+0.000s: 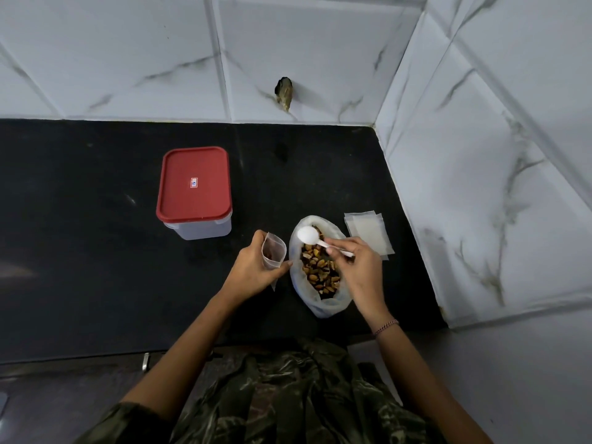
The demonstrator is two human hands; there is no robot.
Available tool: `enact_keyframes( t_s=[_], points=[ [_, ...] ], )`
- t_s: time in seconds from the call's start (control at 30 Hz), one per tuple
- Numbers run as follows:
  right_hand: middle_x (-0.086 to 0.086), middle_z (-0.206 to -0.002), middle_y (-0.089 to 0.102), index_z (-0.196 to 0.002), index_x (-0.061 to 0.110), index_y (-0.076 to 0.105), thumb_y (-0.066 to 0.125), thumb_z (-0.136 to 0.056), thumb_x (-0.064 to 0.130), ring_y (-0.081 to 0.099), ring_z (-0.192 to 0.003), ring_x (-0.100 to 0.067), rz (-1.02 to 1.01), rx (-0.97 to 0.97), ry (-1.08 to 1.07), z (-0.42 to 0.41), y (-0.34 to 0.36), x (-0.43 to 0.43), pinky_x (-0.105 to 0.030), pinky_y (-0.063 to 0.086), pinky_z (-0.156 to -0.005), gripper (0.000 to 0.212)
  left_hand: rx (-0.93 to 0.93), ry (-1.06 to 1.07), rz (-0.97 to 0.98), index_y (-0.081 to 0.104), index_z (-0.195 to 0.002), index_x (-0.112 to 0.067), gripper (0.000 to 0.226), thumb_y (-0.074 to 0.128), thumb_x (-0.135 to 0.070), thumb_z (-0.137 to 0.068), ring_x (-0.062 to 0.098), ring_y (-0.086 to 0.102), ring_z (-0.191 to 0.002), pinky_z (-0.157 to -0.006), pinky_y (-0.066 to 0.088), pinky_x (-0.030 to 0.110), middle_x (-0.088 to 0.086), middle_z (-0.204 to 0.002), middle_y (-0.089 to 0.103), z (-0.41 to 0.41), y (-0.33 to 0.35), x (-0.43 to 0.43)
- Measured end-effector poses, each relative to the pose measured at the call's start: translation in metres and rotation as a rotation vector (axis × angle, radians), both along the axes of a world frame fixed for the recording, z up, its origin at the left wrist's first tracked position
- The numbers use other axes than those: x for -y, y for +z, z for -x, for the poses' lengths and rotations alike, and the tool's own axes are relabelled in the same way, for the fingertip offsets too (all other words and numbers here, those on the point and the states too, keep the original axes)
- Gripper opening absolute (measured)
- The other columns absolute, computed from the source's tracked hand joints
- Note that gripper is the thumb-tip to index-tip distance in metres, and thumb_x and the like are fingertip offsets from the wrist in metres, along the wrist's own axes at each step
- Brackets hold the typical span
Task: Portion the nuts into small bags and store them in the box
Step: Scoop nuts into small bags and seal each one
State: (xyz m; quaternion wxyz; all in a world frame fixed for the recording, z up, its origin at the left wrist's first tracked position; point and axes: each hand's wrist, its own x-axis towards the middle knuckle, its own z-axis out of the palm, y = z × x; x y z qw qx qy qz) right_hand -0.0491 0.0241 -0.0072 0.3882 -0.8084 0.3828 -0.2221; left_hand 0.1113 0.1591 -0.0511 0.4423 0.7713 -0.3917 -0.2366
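Black counter (96,267), corner spot, tiled wall (320,43) behind & at right. Box (205,230) sits left of centre, red lid (194,184) on. Open bag of nuts (320,304) nearer the front edge, apart from the box. Small bags (368,232) lie flat just right of it, a loose stack of perhaps 3 or 4.

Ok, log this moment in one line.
left hand: holds small bag | right hand: spoon over nuts | box: lidded | spare bags: stacked
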Motion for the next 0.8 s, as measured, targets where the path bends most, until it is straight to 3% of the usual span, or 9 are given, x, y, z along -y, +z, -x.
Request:
enact_keyframes(
  t_s=[0.07, 0.27, 0.37, 0.53, 0.7, 0.8],
  points=[
    [0.001, -0.101, 0.062, -0.109, 0.013, 0.070, 0.065, -0.086, 0.010, 0.056, -0.094, -0.008, 0.185, -0.092, 0.041, 0.006, -0.013, 0.012, -0.022, 0.049, -0.085, 0.023, -0.005, 0.010, -0.013, 0.045, -0.107, -0.021, 0.048, 0.076, -0.040, -0.076, 0.008, 0.062, -0.094, -0.077, 0.054, 0.026, -0.004, -0.104, 0.062, 0.000, -0.004, -0.002],
    [-0.003, -0.110, 0.056, -0.121, 0.010, 0.063, 0.061, -0.088, 0.006, 0.050, -0.103, -0.016, 0.375, -0.327, 0.335, 0.013, -0.041, 0.016, -0.027, 0.045, -0.094, 0.033, -0.003, -0.060, -0.039, 0.045, -0.106, -0.021, 0.049, 0.075, -0.046, -0.076, 0.005, 0.064, -0.087, -0.074, 0.057, 0.031, -0.008, -0.098, 0.063, 0.009, -0.011, 0.000],
    [-0.005, -0.112, 0.057, -0.124, 0.008, 0.061, 0.063, -0.084, 0.002, 0.050, -0.102, -0.020, 0.454, -0.392, 0.366, 0.023, -0.040, 0.024, -0.032, 0.050, -0.089, 0.041, -0.004, -0.084, -0.060, 0.045, -0.107, -0.022, 0.050, 0.074, -0.049, -0.075, 0.004, 0.064, -0.087, -0.073, 0.057, 0.030, -0.008, -0.099, 0.064, 0.012, -0.014, 0.001],
    [-0.008, -0.100, 0.063, -0.112, 0.004, 0.067, 0.065, -0.079, -0.004, 0.056, -0.091, -0.024, 0.509, -0.362, 0.309, 0.033, -0.038, 0.037, -0.037, 0.055, -0.077, 0.034, -0.009, -0.099, -0.074, 0.045, -0.106, -0.022, 0.053, 0.071, -0.054, -0.073, 0.004, 0.065, -0.086, -0.072, 0.057, 0.031, -0.007, -0.098, 0.064, 0.014, -0.016, 0.000],
    [-0.005, -0.096, 0.063, -0.108, 0.007, 0.070, 0.059, -0.090, 0.009, 0.054, -0.088, -0.011, 0.352, -0.223, 0.155, 0.031, -0.027, 0.043, -0.017, 0.042, -0.081, 0.021, 0.008, -0.104, -0.077, 0.045, -0.107, -0.022, 0.051, 0.072, -0.051, -0.075, 0.005, 0.064, -0.085, -0.072, 0.057, 0.033, -0.007, -0.097, 0.064, 0.014, -0.019, 0.002],
    [-0.005, -0.099, 0.064, -0.110, 0.008, 0.069, 0.055, -0.094, 0.015, 0.055, -0.087, -0.008, 0.347, -0.273, 0.146, 0.023, -0.021, 0.044, -0.014, 0.040, -0.079, 0.022, 0.012, -0.101, -0.065, 0.045, -0.106, -0.020, 0.051, 0.072, -0.051, -0.076, 0.005, 0.064, -0.084, -0.071, 0.057, 0.033, -0.007, -0.096, 0.064, 0.015, -0.019, 0.003]
  ],
)
